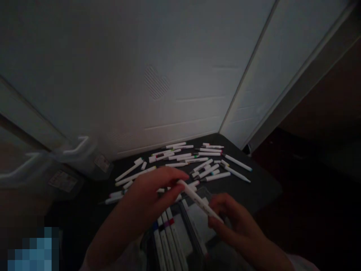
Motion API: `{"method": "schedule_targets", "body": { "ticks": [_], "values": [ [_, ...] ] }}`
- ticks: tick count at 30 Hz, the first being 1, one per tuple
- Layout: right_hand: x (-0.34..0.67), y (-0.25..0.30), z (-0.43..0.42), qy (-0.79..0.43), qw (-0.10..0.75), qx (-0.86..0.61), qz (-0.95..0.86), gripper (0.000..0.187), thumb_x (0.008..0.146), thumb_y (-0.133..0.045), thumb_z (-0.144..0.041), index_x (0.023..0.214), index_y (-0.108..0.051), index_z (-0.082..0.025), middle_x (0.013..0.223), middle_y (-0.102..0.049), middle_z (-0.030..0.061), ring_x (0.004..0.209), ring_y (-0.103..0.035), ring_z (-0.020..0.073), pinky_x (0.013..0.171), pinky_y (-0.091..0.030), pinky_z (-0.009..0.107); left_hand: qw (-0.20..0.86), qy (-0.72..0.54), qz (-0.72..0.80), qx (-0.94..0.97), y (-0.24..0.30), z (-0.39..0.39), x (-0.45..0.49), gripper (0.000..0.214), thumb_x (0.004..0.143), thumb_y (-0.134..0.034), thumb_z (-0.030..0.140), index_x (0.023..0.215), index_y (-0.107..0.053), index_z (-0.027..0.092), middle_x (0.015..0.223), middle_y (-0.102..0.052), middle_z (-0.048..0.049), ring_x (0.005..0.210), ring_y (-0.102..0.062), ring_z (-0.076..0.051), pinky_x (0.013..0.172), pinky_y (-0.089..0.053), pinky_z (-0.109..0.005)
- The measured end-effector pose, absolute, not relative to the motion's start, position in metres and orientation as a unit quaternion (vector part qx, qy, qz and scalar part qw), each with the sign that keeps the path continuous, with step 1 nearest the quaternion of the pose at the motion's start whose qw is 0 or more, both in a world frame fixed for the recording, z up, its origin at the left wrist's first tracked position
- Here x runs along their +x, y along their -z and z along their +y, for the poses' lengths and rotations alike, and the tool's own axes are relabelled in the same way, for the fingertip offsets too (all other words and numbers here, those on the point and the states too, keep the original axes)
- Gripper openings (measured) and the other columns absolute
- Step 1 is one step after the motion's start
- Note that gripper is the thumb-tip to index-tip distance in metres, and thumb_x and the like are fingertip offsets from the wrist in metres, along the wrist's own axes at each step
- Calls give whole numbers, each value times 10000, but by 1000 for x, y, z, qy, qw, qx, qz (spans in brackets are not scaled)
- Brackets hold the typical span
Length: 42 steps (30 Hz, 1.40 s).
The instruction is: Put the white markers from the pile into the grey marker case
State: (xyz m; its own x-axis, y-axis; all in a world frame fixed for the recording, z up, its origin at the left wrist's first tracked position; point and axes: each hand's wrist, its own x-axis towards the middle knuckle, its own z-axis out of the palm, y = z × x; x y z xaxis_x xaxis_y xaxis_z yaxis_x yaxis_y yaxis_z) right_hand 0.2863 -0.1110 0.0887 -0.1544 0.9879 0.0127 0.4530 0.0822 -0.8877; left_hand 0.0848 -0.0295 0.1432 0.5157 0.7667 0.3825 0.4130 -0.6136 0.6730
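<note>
A white marker (pixel 199 201) slants down to the right between my two hands. My left hand (pixel 158 195) pinches its upper left end between thumb and fingers. Around its lower right end, the fingers of my right hand (pixel 234 222) are closed. Below the hands is a clear-lidded marker case (pixel 194 226). Several white markers (pixel 169 241) with coloured bands lie side by side in its left part. Many more loose markers (pixel 180 156) are scattered on the dark tabletop beyond my hands, some with caps off.
The dark table (pixel 262 188) meets a pale panel (pixel 158 113) with a striped heart at the back. Two translucent bins (pixel 96 158) with labels stand at the left. A loose cap (pixel 143 165) lies among the markers. The room is dim.
</note>
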Motion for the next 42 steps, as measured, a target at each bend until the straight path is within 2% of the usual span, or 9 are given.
{"method": "schedule_targets", "body": {
  "ticks": [4, 10, 15, 22, 30, 36, 42],
  "values": [
    [286, -68, -124, -410, 357, -583, -604, 103, 794, -505, -288, 832, -494, -192, 712, -540, 0, 651, -527, 112, 583, -435, 216, 245, -262, 333, 872, -135, -27, 96, 179, 794, -499, 237, 925, -619, 222, 870, -663, 17, 727, -598, -103, 680, -456, -187],
    [284, -52, -137, -394, 376, -593, -593, 102, 773, -537, -284, 810, -503, -195, 684, -550, -14, 616, -533, 98, 548, -428, 197, 235, -223, 299, 897, -124, -28, 106, 139, 785, -492, 183, 875, -597, 173, 864, -635, 13, 756, -581, -92, 693, -441, -189],
    [281, -45, -139, -357, 348, -587, -638, 73, 749, -555, -228, 798, -518, -189, 686, -540, -17, 629, -509, 91, 577, -421, 196, 284, -226, 324, 874, -100, -28, 105, 134, 767, -517, 190, 864, -606, 168, 855, -619, 8, 744, -578, -88, 698, -450, -202],
    [267, -19, -144, -407, 287, -580, -645, 257, 775, -527, -259, 1016, -464, -195, 712, -552, -19, 633, -526, 98, 551, -418, 202, 362, -196, 361, 837, -51, -31, 98, 144, 758, -523, 208, 853, -621, 164, 865, -600, -17, 742, -576, -104, 666, -469, -220],
    [251, -15, -138, -267, 257, -585, -722, 262, 758, -531, -217, 1012, -498, -165, 718, -583, 12, 694, -511, 160, 633, -403, 285, 431, -226, 423, 764, -30, -33, 86, 192, 728, -566, 256, 892, -604, 163, 828, -609, -13, 715, -595, -113, 637, -488, -220],
    [246, -14, -135, -246, 225, -582, -741, 257, 752, -524, -213, 1001, -508, -151, 721, -601, 24, 710, -499, 192, 649, -397, 322, 426, -218, 428, 767, -23, -31, 81, 201, 738, -554, 290, 881, -606, 159, 753, -623, -8, 655, -591, -113, 592, -474, -217],
    [245, -11, -135, -258, 194, -595, -736, 271, 757, -510, -231, 1016, -512, -152, 701, -595, 22, 689, -491, 193, 628, -386, 316, 425, -193, 407, 785, -18, -26, 79, 164, 728, -556, 239, 846, -618, 143, 738, -632, -6, 656, -584, -107, 597, -453, -202]
  ]
}}
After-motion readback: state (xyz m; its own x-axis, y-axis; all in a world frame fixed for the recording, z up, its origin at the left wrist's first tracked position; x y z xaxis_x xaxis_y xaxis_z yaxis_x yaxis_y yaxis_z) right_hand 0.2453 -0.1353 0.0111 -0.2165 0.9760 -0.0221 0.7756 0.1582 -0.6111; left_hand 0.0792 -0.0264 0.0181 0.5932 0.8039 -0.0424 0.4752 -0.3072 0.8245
